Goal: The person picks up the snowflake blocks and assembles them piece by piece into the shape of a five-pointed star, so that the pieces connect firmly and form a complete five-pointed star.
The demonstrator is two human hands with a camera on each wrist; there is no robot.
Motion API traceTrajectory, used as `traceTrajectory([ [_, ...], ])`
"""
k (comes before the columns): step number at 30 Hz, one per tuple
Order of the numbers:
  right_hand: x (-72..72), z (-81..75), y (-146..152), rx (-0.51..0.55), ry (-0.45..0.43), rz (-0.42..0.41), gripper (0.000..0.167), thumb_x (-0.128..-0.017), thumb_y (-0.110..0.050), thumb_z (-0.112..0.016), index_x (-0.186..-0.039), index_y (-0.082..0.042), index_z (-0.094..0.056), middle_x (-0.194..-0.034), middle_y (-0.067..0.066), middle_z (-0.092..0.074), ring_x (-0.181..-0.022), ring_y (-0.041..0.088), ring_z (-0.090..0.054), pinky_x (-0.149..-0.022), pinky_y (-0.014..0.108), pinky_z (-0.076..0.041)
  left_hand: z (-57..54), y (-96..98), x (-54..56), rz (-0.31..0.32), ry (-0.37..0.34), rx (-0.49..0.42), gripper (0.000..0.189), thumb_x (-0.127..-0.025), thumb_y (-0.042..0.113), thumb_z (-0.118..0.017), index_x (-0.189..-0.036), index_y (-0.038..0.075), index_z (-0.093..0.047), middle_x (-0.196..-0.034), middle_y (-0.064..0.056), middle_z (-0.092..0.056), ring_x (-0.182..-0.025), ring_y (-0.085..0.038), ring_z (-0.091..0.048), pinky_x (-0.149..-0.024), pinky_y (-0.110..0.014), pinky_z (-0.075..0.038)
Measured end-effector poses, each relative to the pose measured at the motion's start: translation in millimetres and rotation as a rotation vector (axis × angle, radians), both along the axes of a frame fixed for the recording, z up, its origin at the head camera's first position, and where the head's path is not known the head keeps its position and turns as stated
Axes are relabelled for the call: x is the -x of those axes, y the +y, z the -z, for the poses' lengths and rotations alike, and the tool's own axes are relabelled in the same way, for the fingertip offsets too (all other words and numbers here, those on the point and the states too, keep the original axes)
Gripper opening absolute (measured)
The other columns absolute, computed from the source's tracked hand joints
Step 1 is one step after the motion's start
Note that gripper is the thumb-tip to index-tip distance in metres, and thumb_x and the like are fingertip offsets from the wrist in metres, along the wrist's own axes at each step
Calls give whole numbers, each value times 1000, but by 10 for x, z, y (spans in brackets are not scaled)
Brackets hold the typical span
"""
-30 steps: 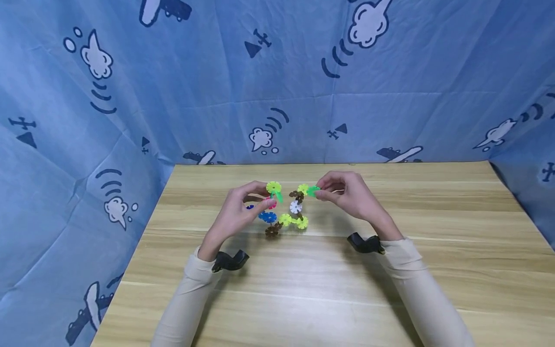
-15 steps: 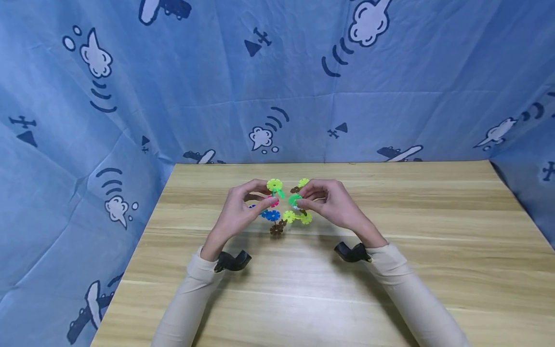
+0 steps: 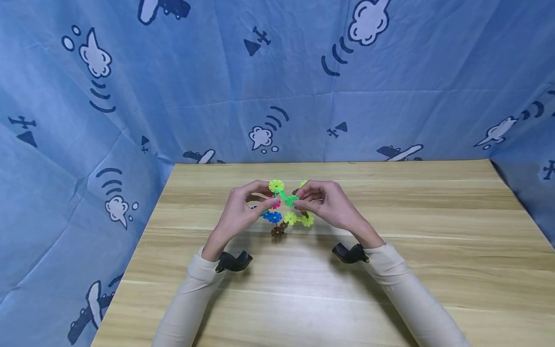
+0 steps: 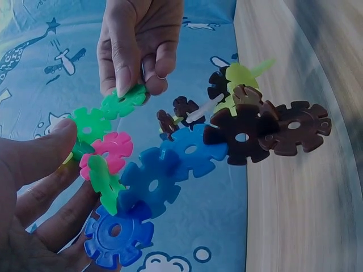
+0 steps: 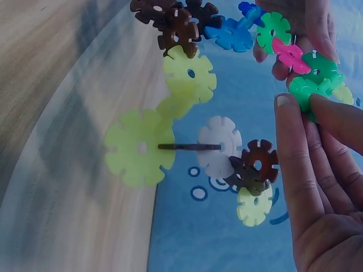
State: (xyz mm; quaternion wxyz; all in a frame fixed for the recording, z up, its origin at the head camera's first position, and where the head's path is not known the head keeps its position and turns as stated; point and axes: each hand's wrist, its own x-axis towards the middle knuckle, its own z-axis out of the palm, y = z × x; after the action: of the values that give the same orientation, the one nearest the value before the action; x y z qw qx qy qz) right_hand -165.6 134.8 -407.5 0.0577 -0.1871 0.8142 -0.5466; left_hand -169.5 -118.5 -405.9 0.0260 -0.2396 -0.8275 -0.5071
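Observation:
A chain of slotted snowflake discs hangs between the hands above the table. My left hand (image 3: 243,206) holds one end, thumb and fingers gripping it near a pink disc (image 4: 116,148) and green discs. My right hand (image 3: 326,203) pinches a green disc (image 5: 306,92); its edge meets another green disc (image 4: 91,126) by the left hand. Whether their slots are locked cannot be told. Blue discs (image 4: 152,187) lead on to brown ones (image 4: 241,116). Beyond these come yellow-green discs (image 5: 139,148), a white disc (image 5: 215,139) and more brown ones, partly hidden by the right hand in the head view.
The wooden table (image 3: 277,299) lies below the hands. A blue patterned cloth (image 3: 295,86) hangs behind it and at both sides. Black wrist mounts (image 3: 234,261) sit on both forearms.
My right hand has moved left with the green disc, from the chain's far yellow-green end to the green disc by my left hand. The left hand has barely shifted.

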Motion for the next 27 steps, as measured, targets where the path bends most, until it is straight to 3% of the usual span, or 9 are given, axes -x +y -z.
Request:
traceTrajectory([
  [7,-10,18,4,6,-15,11,14,-93,-16,-80,-104,-9,-75,-100,10,-78,-88,26,-77,-79,38,-66,25,5,-19,25,-5,-6,28,-95,24,-79,-119,12,-73,-109,-6,-79,-101,-19,-74,-95,-37,-64],
  [11,-17,20,0,29,-27,17,15,-93,-15,-80,-105,-8,-75,-100,11,-78,-90,36,-78,-77,45,-66,25,7,-23,53,-11,-37,28,-95,20,-79,-120,11,-72,-110,-7,-79,-99,-19,-76,-96,-34,-63],
  [17,-24,3,-16,45,-38,27,14,-93,-12,-79,-105,-6,-74,-98,13,-79,-88,38,-78,-76,49,-66,43,39,-21,54,-10,-73,29,-93,22,-81,-120,12,-72,-108,-6,-79,-95,-17,-76,-93,-30,-63],
  [27,-33,22,-39,43,-9,42,13,-93,-12,-79,-104,-6,-75,-98,12,-79,-88,37,-78,-75,48,-66,77,80,-27,42,-2,-105,24,-97,24,-77,-117,11,-74,-104,-8,-80,-88,-18,-78,-89,-39,-65],
])
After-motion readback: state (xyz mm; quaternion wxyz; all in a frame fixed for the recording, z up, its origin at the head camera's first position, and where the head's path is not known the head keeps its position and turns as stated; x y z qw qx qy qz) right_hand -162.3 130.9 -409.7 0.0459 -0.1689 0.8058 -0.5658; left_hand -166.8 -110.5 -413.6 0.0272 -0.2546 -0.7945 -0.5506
